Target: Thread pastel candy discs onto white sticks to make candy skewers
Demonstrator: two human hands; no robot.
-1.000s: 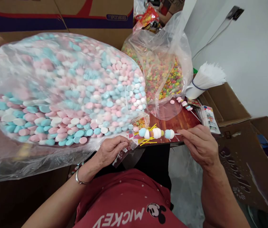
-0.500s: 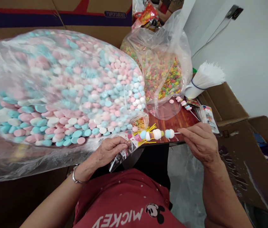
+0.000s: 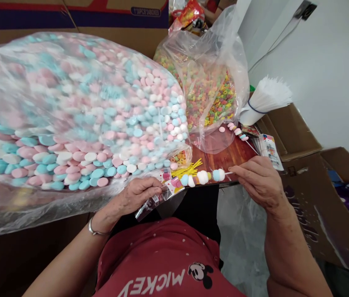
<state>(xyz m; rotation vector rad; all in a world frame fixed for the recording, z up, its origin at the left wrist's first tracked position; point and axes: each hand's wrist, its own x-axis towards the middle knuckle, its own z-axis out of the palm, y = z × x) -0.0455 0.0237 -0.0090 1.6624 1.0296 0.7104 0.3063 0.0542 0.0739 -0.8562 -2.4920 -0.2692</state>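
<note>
Between finger and thumb, my left hand [image 3: 140, 193] pinches a small printed clear plastic bag [image 3: 174, 186] near the table's front edge. My right hand [image 3: 259, 179] grips the bare white end of a skewer of marshmallows [image 3: 203, 177], held roughly level. White, blue and pink pieces are threaded on it with small coloured rings between some of them. Its far end is at the bag's mouth; how deep it sits inside I cannot tell. Yellow twist ties [image 3: 189, 168] lie on the table just behind the skewer.
A huge clear bag of marshmallows [image 3: 100, 123] fills the left. Behind the table's front is a bag of coloured cereal rings [image 3: 211, 90]. Another marshmallow skewer [image 3: 238, 132], a holder of white sticks [image 3: 251, 113] and flat printed bags [image 3: 270, 152] lie right. Open cardboard boxes [image 3: 313, 198] stand beyond.
Both hands, the bag and the skewer keep nearly the same positions relative to each other. The whole view has shifted slightly, and the yellow twist ties show more clearly.
</note>
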